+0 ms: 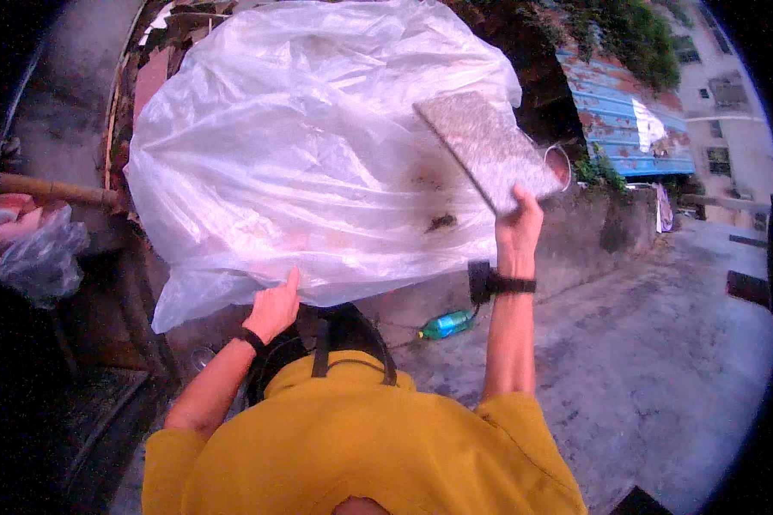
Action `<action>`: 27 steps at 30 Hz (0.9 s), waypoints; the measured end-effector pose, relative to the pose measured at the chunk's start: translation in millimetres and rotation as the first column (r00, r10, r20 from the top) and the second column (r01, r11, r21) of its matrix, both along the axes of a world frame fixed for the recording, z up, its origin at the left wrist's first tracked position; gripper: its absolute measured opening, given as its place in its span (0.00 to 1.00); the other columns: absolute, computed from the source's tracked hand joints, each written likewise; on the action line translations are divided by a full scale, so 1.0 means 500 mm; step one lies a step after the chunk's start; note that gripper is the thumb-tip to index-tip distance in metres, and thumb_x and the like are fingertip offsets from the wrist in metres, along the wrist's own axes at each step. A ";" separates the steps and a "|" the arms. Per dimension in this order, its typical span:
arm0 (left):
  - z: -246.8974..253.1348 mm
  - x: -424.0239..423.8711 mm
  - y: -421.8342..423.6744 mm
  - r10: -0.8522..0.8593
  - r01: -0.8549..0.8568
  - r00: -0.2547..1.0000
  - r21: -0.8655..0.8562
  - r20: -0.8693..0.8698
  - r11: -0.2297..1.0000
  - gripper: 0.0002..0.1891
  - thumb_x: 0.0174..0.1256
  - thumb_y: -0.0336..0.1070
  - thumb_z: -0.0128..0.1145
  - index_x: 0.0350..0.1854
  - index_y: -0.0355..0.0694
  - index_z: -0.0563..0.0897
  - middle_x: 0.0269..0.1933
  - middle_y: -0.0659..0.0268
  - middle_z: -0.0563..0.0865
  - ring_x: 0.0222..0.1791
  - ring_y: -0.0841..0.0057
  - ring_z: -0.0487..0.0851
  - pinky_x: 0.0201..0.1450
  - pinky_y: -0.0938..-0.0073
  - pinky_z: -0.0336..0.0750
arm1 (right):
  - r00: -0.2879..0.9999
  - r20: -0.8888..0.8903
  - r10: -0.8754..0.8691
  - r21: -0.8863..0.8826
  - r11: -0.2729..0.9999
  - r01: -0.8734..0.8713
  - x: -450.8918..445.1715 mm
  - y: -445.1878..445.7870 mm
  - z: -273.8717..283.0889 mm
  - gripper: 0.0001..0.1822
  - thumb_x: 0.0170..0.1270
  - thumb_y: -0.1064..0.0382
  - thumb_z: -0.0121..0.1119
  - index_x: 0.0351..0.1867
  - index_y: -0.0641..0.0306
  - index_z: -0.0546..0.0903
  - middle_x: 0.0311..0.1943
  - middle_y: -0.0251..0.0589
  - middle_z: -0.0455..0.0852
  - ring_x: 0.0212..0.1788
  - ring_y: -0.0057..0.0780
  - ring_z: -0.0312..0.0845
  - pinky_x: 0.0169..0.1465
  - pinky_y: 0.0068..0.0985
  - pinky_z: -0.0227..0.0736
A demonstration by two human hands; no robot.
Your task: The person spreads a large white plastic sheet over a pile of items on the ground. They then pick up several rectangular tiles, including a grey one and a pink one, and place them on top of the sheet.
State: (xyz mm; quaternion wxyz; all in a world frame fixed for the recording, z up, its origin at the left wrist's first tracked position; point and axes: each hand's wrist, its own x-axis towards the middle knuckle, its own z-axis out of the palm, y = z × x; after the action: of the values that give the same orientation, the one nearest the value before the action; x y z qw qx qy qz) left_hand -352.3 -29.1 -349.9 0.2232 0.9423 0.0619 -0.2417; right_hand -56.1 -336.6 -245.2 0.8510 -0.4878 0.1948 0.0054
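A large translucent plastic sheet [296, 167] lies in folds over a bulky heap before me. My right hand [522, 209] grips a flat, rectangular grey slab [489, 145] by its lower edge, tilted over the sheet's right side; the material looks like stone or tile. At the sheet's near edge is my left hand [275, 309], its index finger stretched out against the plastic. The other fingers are curled, and whether they pinch the sheet is hidden. Dark dirt [441, 223] lies on the plastic, left of my right wrist.
A green plastic bottle [448, 324] lies on the concrete ground [631, 335]. Behind the slab sits a round can-like object [558, 166] by a low concrete wall [605, 232]. A bamboo pole [55, 190] and a crumpled plastic bag [45, 257] are at left. Rusty blue corrugated metal [625, 116] stands beyond.
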 end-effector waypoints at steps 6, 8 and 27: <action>-0.054 -0.022 0.002 -0.095 0.094 0.995 0.075 0.002 0.993 0.11 0.58 0.32 0.49 0.43 0.38 0.71 0.30 0.54 0.82 0.31 0.54 0.83 0.29 0.53 0.75 | 0.997 0.045 -0.066 0.196 0.979 0.056 0.132 0.040 -0.084 0.15 0.52 0.75 0.58 0.44 0.67 0.76 0.40 0.39 0.81 0.42 0.34 0.79 0.45 0.34 0.78; -0.060 -0.019 -0.002 -0.085 0.088 0.996 0.084 -0.034 0.993 0.09 0.58 0.31 0.48 0.41 0.38 0.72 0.30 0.54 0.82 0.31 0.55 0.83 0.29 0.54 0.75 | 0.998 0.044 -0.053 0.234 0.971 0.041 0.152 0.050 -0.102 0.18 0.53 0.75 0.57 0.47 0.66 0.74 0.43 0.41 0.80 0.45 0.36 0.78 0.47 0.35 0.77; 0.018 0.044 -0.044 -0.260 0.260 0.958 -0.015 -0.122 0.966 0.05 0.53 0.31 0.51 0.30 0.40 0.80 0.28 0.54 0.83 0.31 0.56 0.83 0.32 0.56 0.77 | 0.969 -0.239 -0.062 0.232 0.965 0.119 0.170 0.026 -0.197 0.15 0.59 0.73 0.55 0.48 0.67 0.73 0.44 0.45 0.79 0.47 0.38 0.77 0.50 0.39 0.76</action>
State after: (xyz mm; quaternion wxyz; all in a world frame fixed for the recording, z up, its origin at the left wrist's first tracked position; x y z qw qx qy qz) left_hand -330.1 -50.8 -340.8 0.1846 0.9258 -0.0487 -0.3263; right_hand 28.9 -323.8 -343.9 0.8757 -0.3655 0.3119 0.0466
